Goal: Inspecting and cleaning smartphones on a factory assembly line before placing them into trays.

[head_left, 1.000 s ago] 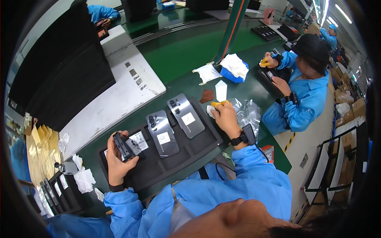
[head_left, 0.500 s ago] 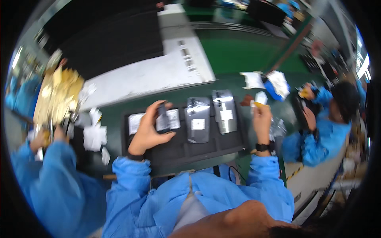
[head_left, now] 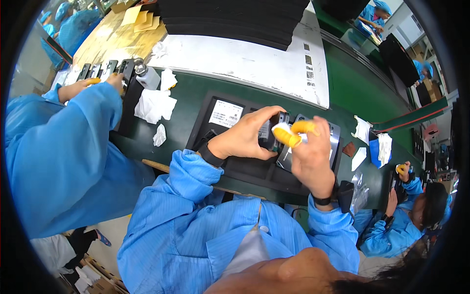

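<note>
My left hand (head_left: 245, 133) grips a dark smartphone (head_left: 268, 140) by its edges, thumb below and fingers above, tilted up over the black tray (head_left: 252, 169). My right hand (head_left: 312, 159), with yellow finger cots on its fingertips, is closed on a small white wipe (head_left: 280, 127) at the phone's edge. Behind the right hand, a shiny dark phone (head_left: 336, 137) lies in the tray, mostly hidden, with part of another beside it. A compartment at the tray's left shows a white printed label (head_left: 226, 113).
Crumpled white wipes (head_left: 154, 105) and a white pump bottle (head_left: 148, 77) stand left. A blue container (head_left: 375, 153) of wipes and a brown scrap (head_left: 349, 149) lie right. Co-workers in blue smocks work at both sides; a black stack (head_left: 230, 19) sits beyond the white board (head_left: 220, 56).
My right hand has come left from beside the tray to the phone in my left hand, bringing the wipe. The view has shifted, showing more of the left side.
</note>
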Available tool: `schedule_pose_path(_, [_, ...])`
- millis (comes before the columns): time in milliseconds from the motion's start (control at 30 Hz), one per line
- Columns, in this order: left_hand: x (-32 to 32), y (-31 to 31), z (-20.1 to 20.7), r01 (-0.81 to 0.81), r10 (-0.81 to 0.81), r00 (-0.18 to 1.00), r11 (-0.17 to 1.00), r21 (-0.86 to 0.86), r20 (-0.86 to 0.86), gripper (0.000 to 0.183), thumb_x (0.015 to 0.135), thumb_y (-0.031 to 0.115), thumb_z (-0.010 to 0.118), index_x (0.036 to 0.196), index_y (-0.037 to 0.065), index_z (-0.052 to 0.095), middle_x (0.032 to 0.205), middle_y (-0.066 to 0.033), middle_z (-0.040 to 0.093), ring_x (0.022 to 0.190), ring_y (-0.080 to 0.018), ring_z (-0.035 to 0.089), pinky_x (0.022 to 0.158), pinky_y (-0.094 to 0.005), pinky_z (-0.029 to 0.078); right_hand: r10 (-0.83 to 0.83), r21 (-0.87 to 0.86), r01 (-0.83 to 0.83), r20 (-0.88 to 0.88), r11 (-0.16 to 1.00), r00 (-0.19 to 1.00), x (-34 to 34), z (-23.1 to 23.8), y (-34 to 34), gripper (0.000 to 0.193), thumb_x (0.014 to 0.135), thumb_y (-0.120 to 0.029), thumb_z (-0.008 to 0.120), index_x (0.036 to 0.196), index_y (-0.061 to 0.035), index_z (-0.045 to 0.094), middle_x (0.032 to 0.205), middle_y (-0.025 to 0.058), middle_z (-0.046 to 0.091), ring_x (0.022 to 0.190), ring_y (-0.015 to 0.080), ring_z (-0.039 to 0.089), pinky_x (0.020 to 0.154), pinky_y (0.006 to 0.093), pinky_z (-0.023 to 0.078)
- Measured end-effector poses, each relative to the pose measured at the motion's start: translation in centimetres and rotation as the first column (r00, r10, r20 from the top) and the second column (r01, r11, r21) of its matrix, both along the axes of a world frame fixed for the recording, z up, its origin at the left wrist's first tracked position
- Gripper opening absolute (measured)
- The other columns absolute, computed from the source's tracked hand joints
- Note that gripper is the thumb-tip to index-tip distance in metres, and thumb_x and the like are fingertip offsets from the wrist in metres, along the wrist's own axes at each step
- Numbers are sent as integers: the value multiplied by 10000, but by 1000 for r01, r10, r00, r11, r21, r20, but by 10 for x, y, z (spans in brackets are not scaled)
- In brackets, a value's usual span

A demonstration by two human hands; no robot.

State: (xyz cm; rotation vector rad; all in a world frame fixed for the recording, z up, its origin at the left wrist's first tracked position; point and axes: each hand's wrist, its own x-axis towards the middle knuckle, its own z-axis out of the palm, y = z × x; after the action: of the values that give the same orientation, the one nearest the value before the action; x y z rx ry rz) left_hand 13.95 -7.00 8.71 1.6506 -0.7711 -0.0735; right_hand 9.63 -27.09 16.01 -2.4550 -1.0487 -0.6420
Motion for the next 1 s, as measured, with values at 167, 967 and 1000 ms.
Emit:
schedule_pose_path(167, [-3, 2, 0, -44, 39, 994, 998, 49, 105, 924, 582, 162, 877, 1390, -7, 463, 1327, -194, 570, 1248, -316, 567, 1067, -385, 437, -96, -23, 98, 59, 995, 994, 15, 3, 6, 388, 701, -1, 621, 1047, -120, 752, 954, 102, 602, 930, 317, 563, 944, 522, 419])
schedule_pose_path(967, [1, 2, 11, -6, 2, 998, 998, 61, 66, 900, 577, 90, 859, 1382, 0, 467, 1302, -158, 582, 1232, -276, 584, 1083, -358, 438, -110, 34, 110, -9, 993, 994, -30, -13, 5, 372, 718, -28, 629, 1044, -151, 759, 956, 82, 606, 945, 279, 590, 1007, 573, 382])
schedule_pose_path(1000, [-1, 1, 10, -7, 4, 998, 998, 58, 59, 903, 578, 89, 859, 1384, -1, 463, 1303, -158, 582, 1234, -274, 585, 1082, -358, 440, -118, 48, 117, 8, 992, 993, -25, -14, 3, 370, 722, -29, 632, 1050, -148, 757, 941, 84, 610, 945, 281, 590, 1009, 575, 379])
